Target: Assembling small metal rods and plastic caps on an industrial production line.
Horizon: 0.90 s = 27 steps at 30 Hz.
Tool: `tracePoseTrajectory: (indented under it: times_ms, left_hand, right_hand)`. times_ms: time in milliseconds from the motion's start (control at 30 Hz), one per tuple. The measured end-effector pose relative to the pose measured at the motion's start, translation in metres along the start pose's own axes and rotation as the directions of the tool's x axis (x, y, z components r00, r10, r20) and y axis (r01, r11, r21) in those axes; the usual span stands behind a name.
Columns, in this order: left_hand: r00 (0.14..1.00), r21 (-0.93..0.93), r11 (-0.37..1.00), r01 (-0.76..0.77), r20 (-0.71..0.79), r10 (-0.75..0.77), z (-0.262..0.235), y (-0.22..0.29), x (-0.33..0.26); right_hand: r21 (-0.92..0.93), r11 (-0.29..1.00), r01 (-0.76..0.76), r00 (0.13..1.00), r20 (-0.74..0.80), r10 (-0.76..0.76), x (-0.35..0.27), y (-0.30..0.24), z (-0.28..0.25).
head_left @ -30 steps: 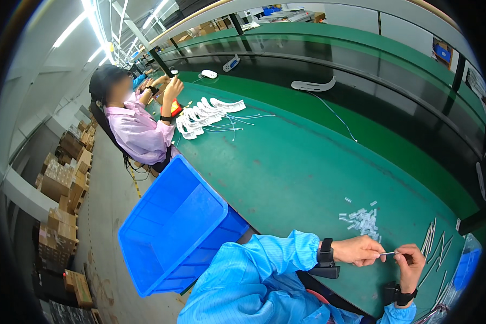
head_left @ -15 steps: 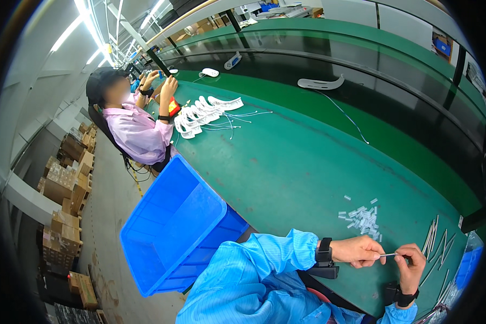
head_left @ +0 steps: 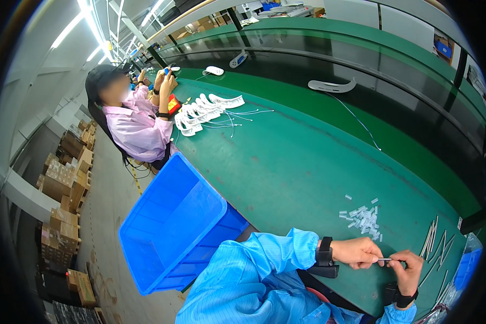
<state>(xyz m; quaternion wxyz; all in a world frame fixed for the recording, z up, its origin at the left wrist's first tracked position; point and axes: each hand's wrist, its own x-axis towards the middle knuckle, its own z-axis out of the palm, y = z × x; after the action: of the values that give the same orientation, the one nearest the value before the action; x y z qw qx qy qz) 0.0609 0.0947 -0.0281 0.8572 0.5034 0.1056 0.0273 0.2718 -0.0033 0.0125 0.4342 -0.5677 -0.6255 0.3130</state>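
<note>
My left hand [head_left: 359, 252] pinches one end of a thin silvery rod [head_left: 384, 260], its fingers closed. On the rod's other end the thumb and fingertips of my right hand [head_left: 409, 268] are closed as well. Only a short stretch of it shows between the two hands; whether a sleeve sits on it I cannot tell. Just beyond my left hand lies a loose pile of short clear tubes [head_left: 365, 220] on the green table [head_left: 286, 178]. More thin rods [head_left: 431, 237] lie scattered beside my right hand.
A blue plastic bin [head_left: 173, 232] stands at my left against the table edge. Farther along, a co-worker in pink [head_left: 137, 127] sits by white curved parts with cables [head_left: 200, 113]. A curved white part [head_left: 332, 86] trails its cable on the belt. A clear bag [head_left: 470, 259] lies far right.
My hands have drawn slightly closer together, with less rod showing between them. The curved part on the belt has shifted right. The co-worker's hands have moved a little.
</note>
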Motion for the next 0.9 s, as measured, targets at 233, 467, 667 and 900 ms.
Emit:
tracePoseTrajectory:
  times_ms: [233, 467, 667, 900]
  left_hand:
    - [0.997, -0.014, 0.999, -0.039, 0.066, 0.040, 0.000, -0.001, -0.001]
    - [0.998, 0.084, 0.995, -0.061, 0.040, 0.058, 0.005, 0.004, -0.001]
    - [0.997, 0.058, 0.996, -0.061, 0.045, 0.058, 0.004, 0.001, -0.001]
    - [0.994, 0.005, 0.997, -0.076, 0.076, 0.075, 0.002, -0.001, 0.000]
  right_hand:
    - [-0.085, 0.995, 0.047, 0.999, 0.022, -0.046, -0.002, -0.011, 0.007]
    - [-0.198, 0.978, 0.060, 0.998, 0.010, -0.060, -0.005, -0.018, 0.004]
    - [-0.153, 0.988, 0.034, 0.999, -0.018, -0.037, -0.006, -0.020, 0.000]
    - [-0.138, 0.988, 0.073, 0.997, -0.004, -0.075, -0.003, -0.019, 0.009]
